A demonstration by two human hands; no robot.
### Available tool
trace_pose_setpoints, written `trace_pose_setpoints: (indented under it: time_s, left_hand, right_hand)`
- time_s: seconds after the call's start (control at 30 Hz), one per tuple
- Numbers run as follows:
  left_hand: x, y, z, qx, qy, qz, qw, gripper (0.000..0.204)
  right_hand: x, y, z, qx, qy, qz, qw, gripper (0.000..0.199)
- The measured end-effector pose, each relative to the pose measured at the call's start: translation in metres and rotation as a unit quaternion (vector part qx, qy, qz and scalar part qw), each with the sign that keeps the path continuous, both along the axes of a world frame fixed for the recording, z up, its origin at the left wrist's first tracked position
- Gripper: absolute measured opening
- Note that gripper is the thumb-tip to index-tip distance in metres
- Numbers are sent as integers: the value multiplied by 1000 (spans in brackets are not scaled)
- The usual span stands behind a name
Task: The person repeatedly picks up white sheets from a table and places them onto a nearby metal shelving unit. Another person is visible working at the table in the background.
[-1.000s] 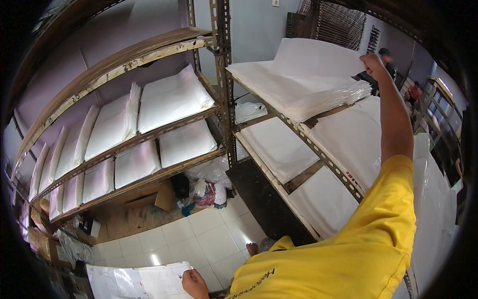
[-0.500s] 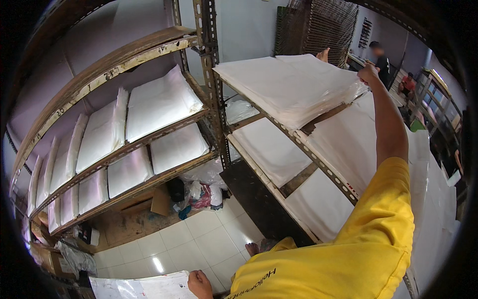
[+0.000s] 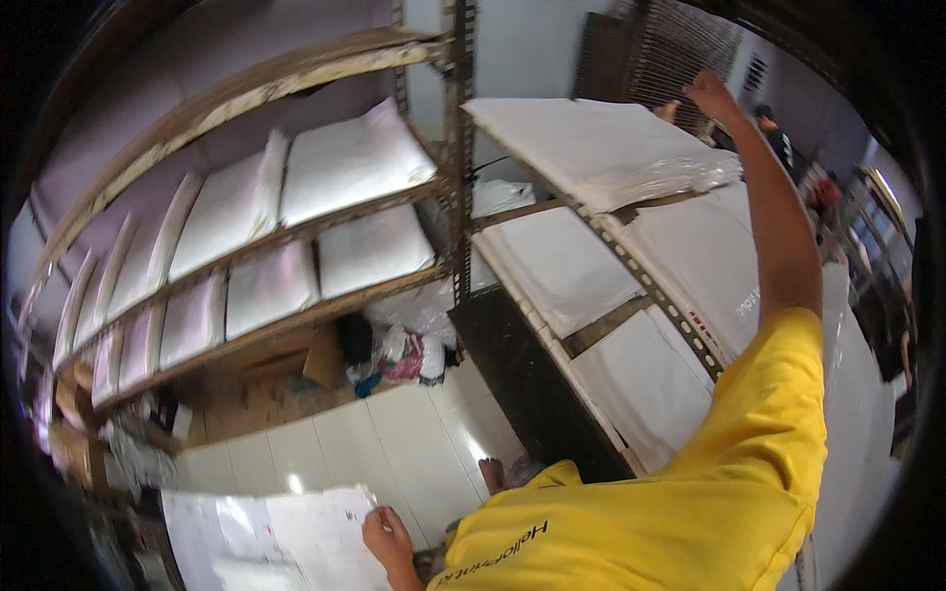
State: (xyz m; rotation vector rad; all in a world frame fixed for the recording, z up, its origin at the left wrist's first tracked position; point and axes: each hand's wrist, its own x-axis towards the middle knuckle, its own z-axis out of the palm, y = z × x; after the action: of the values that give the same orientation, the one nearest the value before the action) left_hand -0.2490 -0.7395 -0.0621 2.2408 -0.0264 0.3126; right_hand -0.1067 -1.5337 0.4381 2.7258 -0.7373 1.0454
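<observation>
My left hand (image 3: 387,537) is closed on the right edge of a sheaf of white printed sheets (image 3: 320,527) at the lower left, above the tiled floor. My right arm stretches far out to the right. At its end my right hand (image 3: 713,97) is raised above the far corner of a thick stack of white sheets (image 3: 581,143), apart from it, with fingers curled. Whatever those fingers may hold is hidden. Clear plastic shows crinkled along the stack's right edge. More white sheets (image 3: 690,266) lie on the shelf level below my right arm.
On the left, a metal-and-wood rack (image 3: 246,236) carries several white stacks. A black board (image 3: 532,384) leans beside the right shelf. Crumpled cloth and plastic (image 3: 409,355) lie on the floor. Wire racks (image 3: 680,59) stand at the back, and another person (image 3: 776,143) is beyond them.
My right hand has lifted up and away from the corner of the stack. My left hand has the sheets higher, with more of their faces showing. The view has shifted slightly left.
</observation>
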Motion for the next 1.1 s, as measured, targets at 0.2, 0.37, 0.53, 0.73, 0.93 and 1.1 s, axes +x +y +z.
trace_pose_setpoints:
  time_s: [0.2,0.37,0.53,0.73,0.93,1.1]
  left_hand:
    - [-59,49,42,73,-36,67,994,6]
    - [-112,63,53,63,-115,114,985,7]
    - [-216,80,51,67,-28,262,962,7]
    - [-307,90,40,107,34,465,878,21]
    - [-339,91,5,141,89,494,853,34]
    - [-335,89,11,152,91,497,850,37]
  right_hand:
    - [116,268,15,0,60,410,910,40]
    - [38,488,-36,-50,154,513,843,34]
    - [-14,650,-131,10,244,748,617,35]
    - [-17,716,-284,421,305,691,502,24]
    - [-105,748,-417,507,496,584,394,22]
    - [-140,746,-448,461,593,569,335,24]
